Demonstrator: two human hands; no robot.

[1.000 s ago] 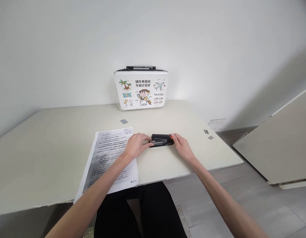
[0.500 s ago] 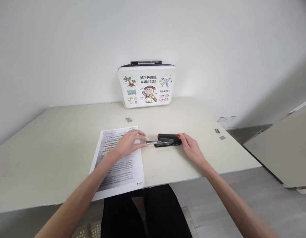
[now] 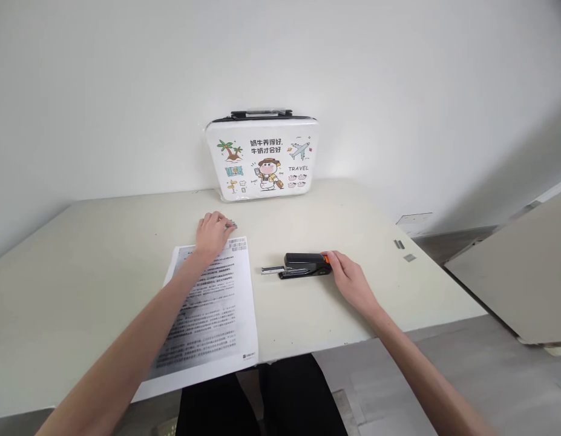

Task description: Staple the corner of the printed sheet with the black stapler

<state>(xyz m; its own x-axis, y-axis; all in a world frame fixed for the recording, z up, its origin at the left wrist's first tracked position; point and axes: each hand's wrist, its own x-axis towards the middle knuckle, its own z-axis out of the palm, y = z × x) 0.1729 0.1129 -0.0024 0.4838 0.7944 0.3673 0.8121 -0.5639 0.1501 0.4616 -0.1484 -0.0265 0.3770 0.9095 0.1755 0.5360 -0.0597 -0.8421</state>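
My right hand (image 3: 350,277) is closed around the rear end of a black stapler (image 3: 305,264) that lies on the table. From the stapler's front sticks out its metal staple tray (image 3: 270,270), pointing left. Beyond the top edge of a printed sheet of paper (image 3: 216,315), my left hand (image 3: 212,233) has its fingertips on a small group of grey staple strips (image 3: 233,224). Thumb and fingers are drawn together at the strips, which the hand partly covers. My left forearm crosses over the sheet.
A white case (image 3: 266,160) with cartoon prints and a black handle stands against the wall at the back of the table (image 3: 103,272). More staple strips (image 3: 399,244) lie near the right edge. A light panel (image 3: 520,266) stands beyond that edge.
My left hand has left the stapler's metal tray and moved away and leftward to the staple strips. My right hand still holds the stapler. The view has shifted slightly.
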